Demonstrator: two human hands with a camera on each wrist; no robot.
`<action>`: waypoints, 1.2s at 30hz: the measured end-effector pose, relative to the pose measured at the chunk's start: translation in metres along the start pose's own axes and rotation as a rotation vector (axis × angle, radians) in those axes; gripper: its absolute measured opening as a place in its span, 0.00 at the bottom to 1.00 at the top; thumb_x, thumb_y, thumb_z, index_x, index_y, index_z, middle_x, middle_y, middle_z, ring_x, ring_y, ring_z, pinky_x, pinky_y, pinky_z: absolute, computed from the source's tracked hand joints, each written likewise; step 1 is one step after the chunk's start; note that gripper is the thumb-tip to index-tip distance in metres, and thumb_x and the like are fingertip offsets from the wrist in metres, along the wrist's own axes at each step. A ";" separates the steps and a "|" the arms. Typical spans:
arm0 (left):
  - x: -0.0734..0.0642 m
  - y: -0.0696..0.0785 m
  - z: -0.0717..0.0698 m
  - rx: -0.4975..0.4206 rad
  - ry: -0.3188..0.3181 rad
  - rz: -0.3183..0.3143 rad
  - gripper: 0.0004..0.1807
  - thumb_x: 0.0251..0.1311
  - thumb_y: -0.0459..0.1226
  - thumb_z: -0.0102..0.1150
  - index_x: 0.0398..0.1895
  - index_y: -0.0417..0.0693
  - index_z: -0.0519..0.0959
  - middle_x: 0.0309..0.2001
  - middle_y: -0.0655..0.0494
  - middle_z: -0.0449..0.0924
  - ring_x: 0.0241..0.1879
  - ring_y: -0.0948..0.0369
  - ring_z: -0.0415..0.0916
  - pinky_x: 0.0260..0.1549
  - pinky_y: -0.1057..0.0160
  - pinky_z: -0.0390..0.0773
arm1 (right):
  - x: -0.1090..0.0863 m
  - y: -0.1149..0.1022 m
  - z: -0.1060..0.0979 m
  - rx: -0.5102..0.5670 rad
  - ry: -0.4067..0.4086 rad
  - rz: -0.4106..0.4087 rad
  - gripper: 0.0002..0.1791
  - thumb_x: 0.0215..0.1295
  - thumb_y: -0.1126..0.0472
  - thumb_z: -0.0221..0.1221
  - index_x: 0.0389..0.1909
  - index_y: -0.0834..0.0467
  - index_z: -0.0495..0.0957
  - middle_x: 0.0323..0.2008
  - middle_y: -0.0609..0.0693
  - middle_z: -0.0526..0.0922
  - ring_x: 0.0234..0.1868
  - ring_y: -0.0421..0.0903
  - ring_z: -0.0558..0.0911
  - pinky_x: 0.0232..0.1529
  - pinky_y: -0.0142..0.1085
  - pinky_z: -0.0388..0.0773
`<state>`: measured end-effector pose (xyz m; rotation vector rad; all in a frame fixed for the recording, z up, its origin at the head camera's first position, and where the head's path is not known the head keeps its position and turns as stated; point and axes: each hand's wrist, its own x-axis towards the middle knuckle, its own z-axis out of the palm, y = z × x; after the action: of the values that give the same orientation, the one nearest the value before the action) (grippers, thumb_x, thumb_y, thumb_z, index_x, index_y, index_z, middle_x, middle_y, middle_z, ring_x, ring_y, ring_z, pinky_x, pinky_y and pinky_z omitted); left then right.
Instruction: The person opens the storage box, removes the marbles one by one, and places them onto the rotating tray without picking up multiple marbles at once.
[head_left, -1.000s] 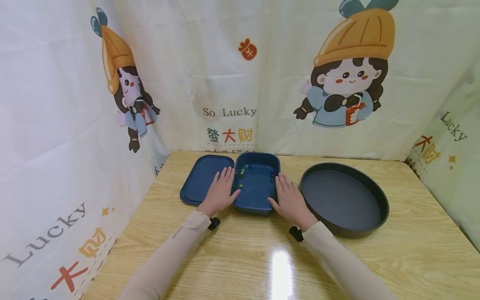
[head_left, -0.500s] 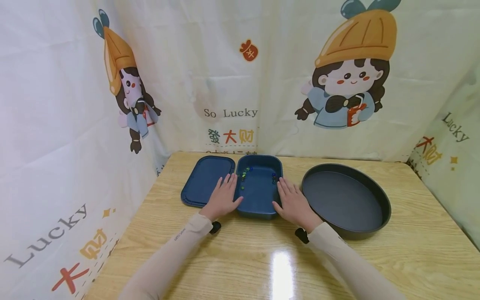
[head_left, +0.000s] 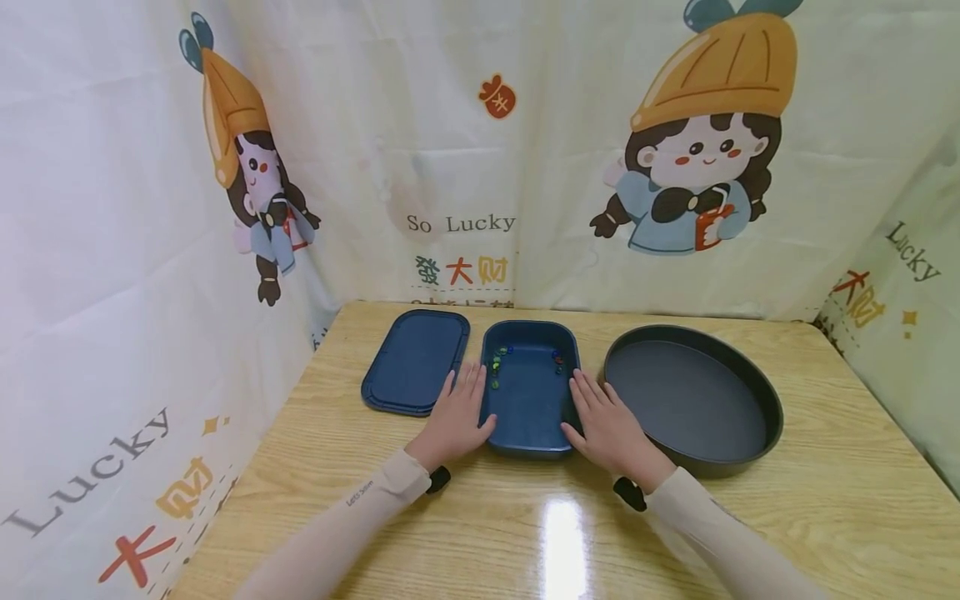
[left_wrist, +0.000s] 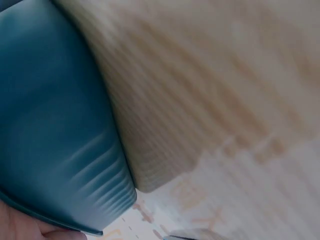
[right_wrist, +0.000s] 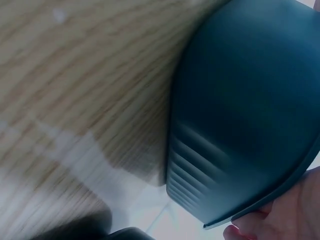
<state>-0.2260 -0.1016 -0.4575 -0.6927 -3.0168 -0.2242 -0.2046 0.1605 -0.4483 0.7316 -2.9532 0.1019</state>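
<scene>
Wooden table (head_left: 750,517), blue box (head_left: 531,408) between both hands' fingers (head_left: 474,385).

Blue lid (head_left: 415,361): flat, rectangular with rounded corners, lying on the wooden table (head_left: 825,500) toward its far left. Round dark pan (head_left: 692,398): shallow, straight-walled, standing on the right side of the table, with nothing visible inside. Table: light wood grain, glossy, with a bright reflection near the front edge. Printed fabric backdrop (head_left: 450,125): cream-coloured, enclosing the table on the left, rear and right; it bears cartoon figures in orange hats, the words "So Lucky" and "Lucky", and red and green Chinese characters.
</scene>
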 end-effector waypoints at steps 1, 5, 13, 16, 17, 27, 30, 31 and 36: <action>-0.001 0.001 0.001 -0.004 0.007 0.001 0.42 0.66 0.50 0.45 0.73 0.36 0.44 0.75 0.43 0.43 0.75 0.49 0.41 0.71 0.45 0.44 | -0.001 0.000 -0.001 0.002 -0.001 -0.001 0.39 0.67 0.45 0.50 0.69 0.69 0.56 0.72 0.63 0.54 0.72 0.58 0.56 0.68 0.56 0.55; -0.002 0.005 0.002 -0.015 0.030 -0.005 0.41 0.65 0.48 0.45 0.73 0.36 0.46 0.75 0.43 0.44 0.75 0.49 0.42 0.71 0.44 0.45 | -0.005 0.002 -0.005 0.002 -0.005 -0.009 0.39 0.67 0.45 0.51 0.69 0.69 0.56 0.72 0.63 0.54 0.72 0.58 0.56 0.68 0.56 0.56; -0.003 0.007 0.001 0.025 0.052 -0.040 0.41 0.65 0.49 0.45 0.74 0.38 0.45 0.75 0.45 0.44 0.75 0.51 0.41 0.71 0.47 0.44 | 0.009 0.001 -0.032 -0.016 -0.120 -0.070 0.42 0.67 0.41 0.49 0.69 0.69 0.55 0.71 0.65 0.53 0.72 0.60 0.56 0.68 0.56 0.56; -0.004 0.006 0.001 0.030 0.057 -0.053 0.40 0.65 0.49 0.45 0.73 0.38 0.46 0.75 0.45 0.44 0.75 0.52 0.39 0.72 0.47 0.43 | 0.026 -0.004 -0.055 -0.024 -0.145 -0.121 0.42 0.67 0.41 0.50 0.70 0.68 0.54 0.71 0.65 0.53 0.72 0.60 0.56 0.68 0.55 0.57; -0.004 0.005 0.001 0.031 0.059 -0.057 0.40 0.65 0.49 0.45 0.73 0.38 0.46 0.75 0.45 0.45 0.75 0.52 0.39 0.72 0.47 0.43 | 0.034 -0.006 -0.062 -0.017 -0.145 -0.137 0.42 0.67 0.42 0.50 0.70 0.68 0.54 0.71 0.65 0.54 0.72 0.59 0.57 0.68 0.54 0.58; -0.005 0.008 0.001 -0.007 0.042 -0.117 0.42 0.64 0.49 0.46 0.73 0.36 0.46 0.74 0.42 0.46 0.75 0.49 0.40 0.71 0.46 0.44 | 0.122 -0.016 -0.064 0.569 -0.139 -0.158 0.18 0.65 0.61 0.57 0.54 0.64 0.77 0.50 0.59 0.82 0.50 0.51 0.82 0.50 0.42 0.79; -0.004 0.009 0.002 -0.015 0.043 -0.111 0.41 0.63 0.47 0.46 0.73 0.36 0.46 0.74 0.42 0.46 0.75 0.49 0.40 0.71 0.46 0.44 | 0.137 -0.015 -0.043 0.721 -0.140 -0.125 0.15 0.62 0.65 0.59 0.48 0.66 0.80 0.45 0.59 0.85 0.46 0.50 0.84 0.47 0.39 0.81; -0.004 0.010 0.003 -0.015 0.046 -0.108 0.41 0.63 0.47 0.46 0.73 0.36 0.46 0.74 0.42 0.46 0.75 0.49 0.40 0.71 0.46 0.44 | 0.141 -0.015 -0.037 0.743 -0.141 -0.109 0.14 0.61 0.66 0.60 0.47 0.65 0.81 0.43 0.59 0.85 0.44 0.49 0.84 0.46 0.39 0.81; -0.004 0.011 0.007 0.000 0.043 -0.109 0.40 0.62 0.46 0.44 0.73 0.37 0.46 0.74 0.42 0.46 0.75 0.49 0.41 0.71 0.46 0.45 | 0.154 -0.014 -0.010 0.781 -0.164 -0.029 0.10 0.57 0.68 0.63 0.40 0.65 0.84 0.39 0.57 0.87 0.39 0.47 0.86 0.44 0.37 0.81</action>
<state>-0.2182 -0.0926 -0.4633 -0.5173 -3.0166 -0.2399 -0.3326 0.0783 -0.4204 0.8751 -3.0072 1.2948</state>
